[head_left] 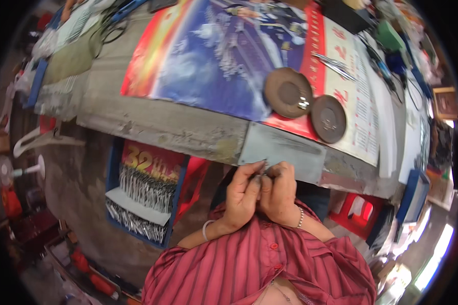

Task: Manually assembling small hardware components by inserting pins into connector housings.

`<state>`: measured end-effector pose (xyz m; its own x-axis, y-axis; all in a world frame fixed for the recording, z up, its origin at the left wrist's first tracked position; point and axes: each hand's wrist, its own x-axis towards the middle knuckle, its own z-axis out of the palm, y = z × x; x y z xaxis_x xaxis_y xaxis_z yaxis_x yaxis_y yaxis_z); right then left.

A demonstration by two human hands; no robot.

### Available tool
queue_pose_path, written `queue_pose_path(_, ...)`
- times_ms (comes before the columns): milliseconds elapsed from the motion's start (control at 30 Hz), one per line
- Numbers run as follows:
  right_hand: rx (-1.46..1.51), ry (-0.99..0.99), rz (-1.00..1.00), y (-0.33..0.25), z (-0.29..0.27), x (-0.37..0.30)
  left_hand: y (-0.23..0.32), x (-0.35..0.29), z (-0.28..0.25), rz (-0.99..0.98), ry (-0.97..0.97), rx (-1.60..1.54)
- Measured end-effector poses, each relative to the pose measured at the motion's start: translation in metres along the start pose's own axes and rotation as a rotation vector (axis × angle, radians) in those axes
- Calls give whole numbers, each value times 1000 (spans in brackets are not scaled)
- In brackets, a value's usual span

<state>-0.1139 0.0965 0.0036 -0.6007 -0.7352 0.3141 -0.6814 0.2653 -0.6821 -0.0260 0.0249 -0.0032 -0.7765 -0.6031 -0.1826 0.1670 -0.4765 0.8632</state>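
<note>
Bins first: a blue open box (142, 195) sits on the floor below the surface (163, 124), to the person's left, packed with rows of thin grey metal pieces, the top row lying on a pale shelf with a red and yellow card standing behind it. A red plastic stool (360, 211) stands to the right, and another blue box (412, 193) leans beside it; what it holds cannot be made out.

On the surface lies a large poster (224, 56) in blue and red, and on its right part rest 2 brown round discs (288, 92), side by side and nearly touching, the left one carrying a small shiny bit at its rim. A few slim metal tools (333, 63) lie just above the discs.

Both hands are raised close in front of the chest, pressed together near the surface's front edge. The left hand (241, 195) is curled, thumb and forefinger pinched upward; the right hand (279, 193) is closed beside it, fingers folded in. Between their fingertips sits a small dark metal part (266, 173), gripped by both. A pale bangle circles the left wrist and a beaded bracelet the right.
</note>
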Motion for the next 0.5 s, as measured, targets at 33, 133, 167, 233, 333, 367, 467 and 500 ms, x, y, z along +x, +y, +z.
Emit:
queue_pose_path(33,45,-14,71,-1,2,-2,1,-1,-1,-19,29,34)
queue_pose_path(133,278,-232,212,-7,-16,17,3,-8,-20,41,-36,-24)
queue_pose_path(167,603,-263,398,0,-17,11,9,-9,-34,101,13,101)
queue_pose_path(233,565,-246,188,5,-22,13,20,-18,-76,114,177,283)
queue_pose_path(333,356,-273,107,5,-28,16,43,-26,-168,201,524,556)
queue_pose_path(367,366,-276,107,2,-27,18,50,-31,-205,197,630,709)
queue_pose_path(467,427,-364,-33,-9,-16,24,67,-57,-294,166,714,1225)
queue_pose_path(500,432,-361,-32,-11,-14,25,71,-62,-306,109,720,1308)
